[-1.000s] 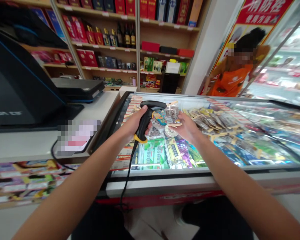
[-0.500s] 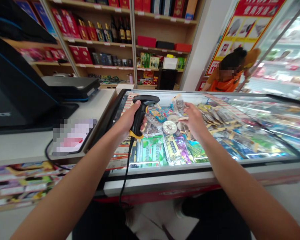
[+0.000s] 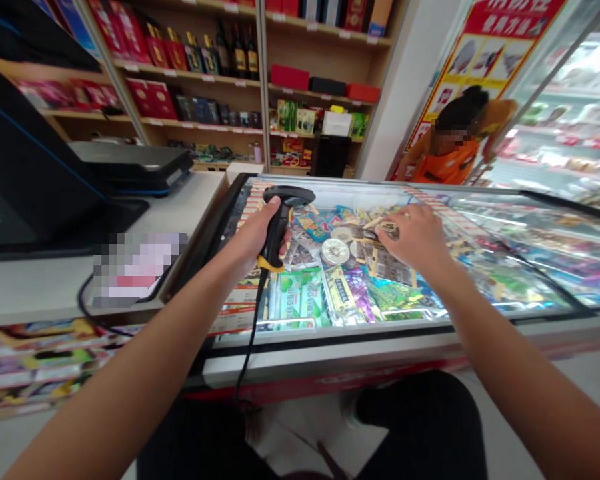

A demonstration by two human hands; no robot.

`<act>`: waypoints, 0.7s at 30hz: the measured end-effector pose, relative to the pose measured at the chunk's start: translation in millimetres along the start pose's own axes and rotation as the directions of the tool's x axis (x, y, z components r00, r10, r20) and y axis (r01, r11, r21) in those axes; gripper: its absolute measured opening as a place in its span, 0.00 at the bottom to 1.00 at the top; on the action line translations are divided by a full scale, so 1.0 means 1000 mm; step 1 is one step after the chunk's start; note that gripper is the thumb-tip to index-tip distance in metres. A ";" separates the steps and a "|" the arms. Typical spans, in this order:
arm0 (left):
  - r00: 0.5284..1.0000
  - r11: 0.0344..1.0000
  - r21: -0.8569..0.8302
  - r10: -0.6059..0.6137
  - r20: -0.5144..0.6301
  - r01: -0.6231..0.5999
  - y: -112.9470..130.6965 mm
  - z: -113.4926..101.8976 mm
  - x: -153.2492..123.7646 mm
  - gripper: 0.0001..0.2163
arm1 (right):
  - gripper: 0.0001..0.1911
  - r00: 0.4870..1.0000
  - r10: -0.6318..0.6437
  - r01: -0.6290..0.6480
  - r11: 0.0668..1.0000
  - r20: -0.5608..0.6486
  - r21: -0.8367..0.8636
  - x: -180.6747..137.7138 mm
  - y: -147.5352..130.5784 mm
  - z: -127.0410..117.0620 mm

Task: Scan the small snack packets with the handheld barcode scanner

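Observation:
My left hand [image 3: 263,230] is wrapped round the handle of a black and yellow barcode scanner [image 3: 276,235], its cable hanging down. The scanner head points right, above the glass-topped chest freezer [image 3: 330,343]. My right hand [image 3: 420,237] is low over the packets, thumb and forefinger curled round a small brown snack packet [image 3: 390,230]; how firm the hold is does not show clearly. Just under this hand lies a brown packet with tan edging [image 3: 393,270]. Between my hands are a round white tub [image 3: 335,251] and green packs [image 3: 303,300].
On the left counter [image 3: 180,220] are a black scale [image 3: 130,163], a dark terminal [image 3: 35,180] and a blurred-out phone-like screen [image 3: 143,270]. Behind stand shelves of bottles [image 3: 240,57] and boxes. A person in orange [image 3: 447,157] bends at the back right.
My right hand has moved right and lower, and the brown packet that stood raised in it is lower too. The scanner remains in my left hand. The view has shifted slightly.

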State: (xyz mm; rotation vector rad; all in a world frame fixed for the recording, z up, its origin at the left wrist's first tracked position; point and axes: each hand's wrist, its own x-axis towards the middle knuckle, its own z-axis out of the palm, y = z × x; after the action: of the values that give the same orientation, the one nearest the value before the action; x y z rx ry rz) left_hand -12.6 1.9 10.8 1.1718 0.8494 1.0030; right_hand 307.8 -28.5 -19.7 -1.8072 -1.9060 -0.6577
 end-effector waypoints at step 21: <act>0.983 0.996 -0.022 0.087 -0.160 -0.092 0.010 -0.015 0.002 0.21 | 0.38 0.855 -0.373 0.109 0.808 0.360 0.579 0.026 -0.155 0.070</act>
State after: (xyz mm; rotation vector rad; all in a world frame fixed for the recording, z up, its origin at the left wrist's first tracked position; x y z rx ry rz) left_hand -27.4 9.3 17.6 1.1243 0.9110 1.1910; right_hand 152.8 28.9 -66.5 -1.4224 -2.3506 0.2807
